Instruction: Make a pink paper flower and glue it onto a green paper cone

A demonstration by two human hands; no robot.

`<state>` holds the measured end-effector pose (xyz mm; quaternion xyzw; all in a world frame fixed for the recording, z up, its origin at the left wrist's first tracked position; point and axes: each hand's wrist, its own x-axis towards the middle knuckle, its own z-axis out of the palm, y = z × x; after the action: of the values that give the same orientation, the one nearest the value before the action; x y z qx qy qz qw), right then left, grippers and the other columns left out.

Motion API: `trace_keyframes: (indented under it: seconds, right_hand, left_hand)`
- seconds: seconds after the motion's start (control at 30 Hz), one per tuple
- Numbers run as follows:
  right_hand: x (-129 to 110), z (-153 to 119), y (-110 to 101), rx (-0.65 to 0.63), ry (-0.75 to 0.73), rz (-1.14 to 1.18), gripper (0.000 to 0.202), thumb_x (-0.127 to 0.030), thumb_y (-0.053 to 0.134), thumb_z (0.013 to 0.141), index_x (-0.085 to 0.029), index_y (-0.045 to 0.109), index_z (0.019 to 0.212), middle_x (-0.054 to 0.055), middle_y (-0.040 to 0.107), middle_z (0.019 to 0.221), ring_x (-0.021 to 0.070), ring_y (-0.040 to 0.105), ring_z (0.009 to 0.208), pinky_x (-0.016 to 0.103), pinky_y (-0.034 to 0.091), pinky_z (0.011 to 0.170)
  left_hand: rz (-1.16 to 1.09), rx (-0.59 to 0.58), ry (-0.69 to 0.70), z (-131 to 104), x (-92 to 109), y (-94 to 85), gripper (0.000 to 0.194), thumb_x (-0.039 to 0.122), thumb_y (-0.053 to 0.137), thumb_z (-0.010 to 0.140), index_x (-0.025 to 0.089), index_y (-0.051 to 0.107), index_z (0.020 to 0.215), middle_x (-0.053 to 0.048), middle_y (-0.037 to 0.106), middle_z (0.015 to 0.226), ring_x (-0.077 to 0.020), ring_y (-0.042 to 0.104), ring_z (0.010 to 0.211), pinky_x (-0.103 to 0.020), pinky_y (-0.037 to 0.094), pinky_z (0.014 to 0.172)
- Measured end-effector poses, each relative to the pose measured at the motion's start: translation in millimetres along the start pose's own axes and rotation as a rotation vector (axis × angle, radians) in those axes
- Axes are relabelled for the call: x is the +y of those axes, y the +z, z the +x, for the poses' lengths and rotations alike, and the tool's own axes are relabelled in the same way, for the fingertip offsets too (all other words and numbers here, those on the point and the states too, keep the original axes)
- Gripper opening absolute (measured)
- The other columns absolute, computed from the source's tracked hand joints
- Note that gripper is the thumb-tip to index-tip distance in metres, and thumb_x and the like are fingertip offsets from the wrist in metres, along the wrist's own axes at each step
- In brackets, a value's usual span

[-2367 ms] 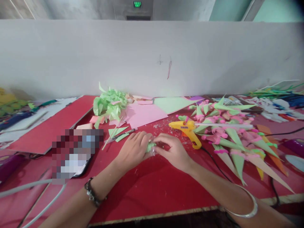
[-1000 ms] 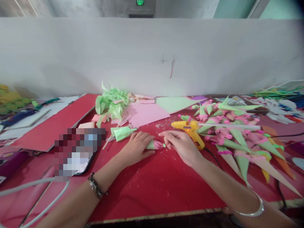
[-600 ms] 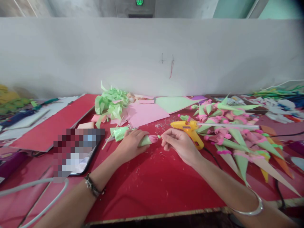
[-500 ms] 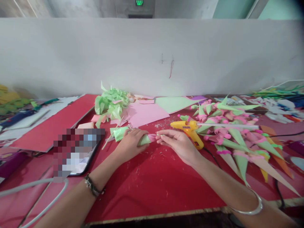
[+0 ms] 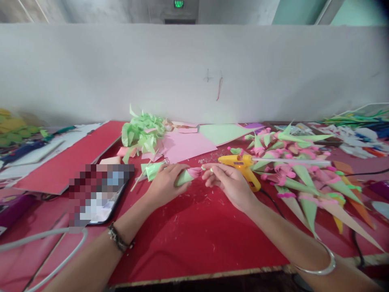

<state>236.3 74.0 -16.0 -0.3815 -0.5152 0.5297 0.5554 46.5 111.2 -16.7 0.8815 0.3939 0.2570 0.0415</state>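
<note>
My left hand (image 5: 165, 182) is wrapped round a light green paper cone (image 5: 183, 178) that lies sideways. Pink strips (image 5: 195, 172) fan out of the cone's wide end, toward the right. Close to those strips, my right hand (image 5: 231, 184) pinches a small pale green piece (image 5: 212, 169) between thumb and finger; its exact kind is too small to make out. Just behind the right hand lies a yellow glue gun (image 5: 238, 161) with a clear glue stick in its back, its nozzle pointing left.
Many finished-looking paper cones with pink ends (image 5: 304, 174) pile up at right. Crumpled green paper (image 5: 144, 127) and pink sheets (image 5: 188, 146) lie at the back. A phone (image 5: 106, 198) stands left of my left hand, near a white cable (image 5: 60, 259). A grey wall (image 5: 121, 73) rises behind.
My right hand has turned and its fingertips have shifted slightly, showing the pale green piece more plainly. My left hand keeps its hold on the cone, which has barely moved.
</note>
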Motion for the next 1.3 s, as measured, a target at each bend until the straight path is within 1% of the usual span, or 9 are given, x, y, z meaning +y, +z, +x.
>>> trace_keyframes:
  seconds: [0.13,0.23,0.37,0.53,0.63,0.73,0.8,1.03,1.3]
  right_hand:
    - [-1.1,0.4,-2.3,0.071,-0.044,-0.151,0.021,-0.032,0.053,0.078,-0.016,0.063,0.069,-0.005,0.048,0.047,0.0044,0.044,0.041,0.019,0.037,0.043]
    - [-0.9,1.9,-2.4,0.138,-0.068,-0.135,0.010,-0.026,0.059,0.073,-0.018,0.064,0.077,-0.002,0.060,0.064,0.0072,0.056,0.059,0.020,0.045,0.058]
    - [-1.0,2.4,-0.3,0.125,-0.050,0.017,0.018,-0.027,0.058,0.073,-0.018,0.062,0.089,0.004,0.065,0.086,0.0131,0.062,0.080,0.028,0.048,0.075]
    - [-0.9,1.9,-1.9,0.186,-0.028,-0.097,0.015,-0.032,0.059,0.072,-0.017,0.059,0.070,-0.002,0.058,0.056,0.0082,0.054,0.050,0.022,0.047,0.051]
    - [0.0,2.8,-3.1,0.222,-0.079,-0.200,0.011,-0.028,0.061,0.070,-0.018,0.062,0.076,0.000,0.063,0.069,0.0099,0.057,0.060,0.024,0.049,0.059]
    - [-0.6,2.9,-1.7,0.205,-0.109,-0.174,0.019,-0.024,0.059,0.072,-0.020,0.063,0.090,0.003,0.065,0.090,0.0141,0.060,0.081,0.029,0.049,0.076]
    - [-2.3,1.7,0.2,0.180,-0.118,-0.147,0.020,-0.024,0.056,0.074,-0.021,0.061,0.093,0.003,0.066,0.092,0.0151,0.061,0.086,0.031,0.048,0.080]
    - [-7.5,-4.0,4.0,0.161,-0.280,-0.510,0.013,-0.025,0.054,0.077,-0.022,0.065,0.083,0.004,0.065,0.086,0.0172,0.060,0.082,0.030,0.050,0.069]
    - [-6.8,-4.8,4.3,0.090,-0.304,-0.556,0.022,-0.026,0.049,0.081,-0.026,0.063,0.098,0.003,0.064,0.096,0.0173,0.057,0.092,0.030,0.048,0.076]
  left_hand:
    - [-0.031,-0.010,0.001,-0.1,2.0,-2.4,0.034,0.032,0.048,0.077,0.016,0.047,0.106,-0.007,0.060,0.103,-0.0203,0.055,0.090,-0.033,0.039,0.080]
    - [-0.052,-0.010,-0.014,-0.6,3.5,-4.1,0.033,0.031,0.045,0.077,0.015,0.046,0.107,-0.008,0.060,0.101,-0.0209,0.055,0.088,-0.032,0.041,0.077]
    - [-0.058,-0.027,-0.084,-1.7,4.2,-5.5,0.032,0.028,0.040,0.078,0.015,0.044,0.107,-0.007,0.061,0.088,-0.0202,0.057,0.075,-0.031,0.042,0.066]
    - [-0.076,-0.009,-0.135,-2.1,4.1,-6.0,0.035,0.033,0.040,0.079,0.015,0.042,0.109,-0.006,0.060,0.082,-0.0197,0.057,0.071,-0.030,0.042,0.063]
    - [-0.118,-0.012,-0.115,-2.0,4.3,-6.1,0.034,0.036,0.042,0.080,0.017,0.042,0.108,-0.007,0.061,0.088,-0.0197,0.057,0.075,-0.029,0.042,0.065]
    - [-0.137,-0.038,-0.094,-2.4,4.9,-5.7,0.033,0.036,0.045,0.079,0.016,0.042,0.105,-0.008,0.061,0.093,-0.0210,0.058,0.080,-0.031,0.043,0.068]
    - [-0.137,-0.053,-0.089,-2.8,5.5,-5.0,0.034,0.037,0.045,0.079,0.016,0.042,0.106,-0.009,0.061,0.095,-0.0216,0.058,0.081,-0.032,0.043,0.069]
    - [-0.175,-0.076,-0.030,-4.1,7.8,-2.4,0.033,0.036,0.045,0.079,0.018,0.042,0.106,-0.008,0.060,0.100,-0.0201,0.059,0.082,-0.031,0.044,0.071]
    - [-0.232,-0.047,-0.055,-5.1,9.8,-0.8,0.033,0.036,0.045,0.079,0.017,0.042,0.106,-0.009,0.060,0.097,-0.0202,0.058,0.083,-0.031,0.044,0.072]
